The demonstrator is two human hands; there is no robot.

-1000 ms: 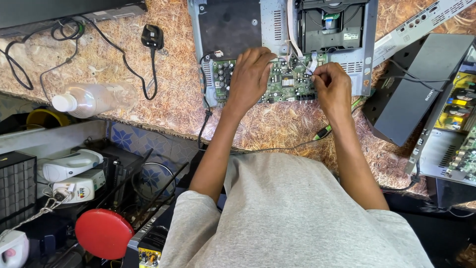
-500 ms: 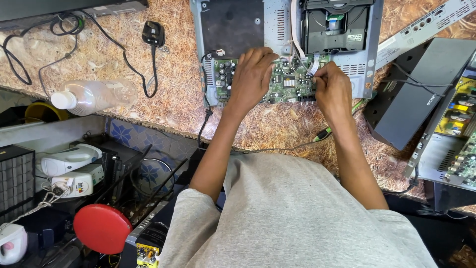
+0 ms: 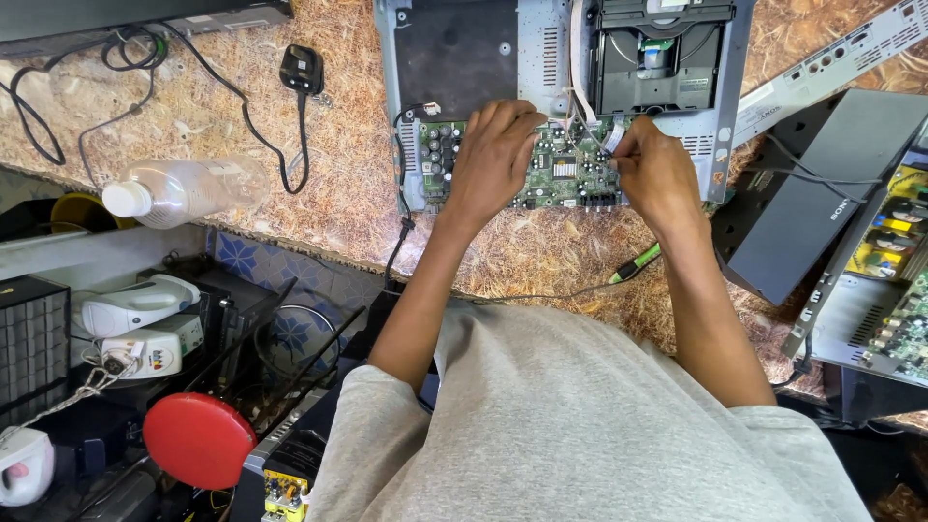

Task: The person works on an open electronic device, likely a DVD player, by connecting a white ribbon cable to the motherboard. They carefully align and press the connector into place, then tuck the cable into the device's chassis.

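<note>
Single view — a head-worn camera looking almost straight down past the person's grey shirt [image 3: 580,425] and forearms onto the workbench [image 3: 319,208]. It sits close, at arm's reach — the far bench edge lies at top of frame, floor clutter at lower left. No second view overlaps.

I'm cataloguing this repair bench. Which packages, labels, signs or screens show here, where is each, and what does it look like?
Clear plastic bottle: lying on its side at the left of the bench, white cap, no label readable.
Dark grey device cover: right of the right hand, slanted, small pale lettering.
Yellow sticker: bottom edge, on a black unit, small and rectangular.
No screens or signs.
</note>
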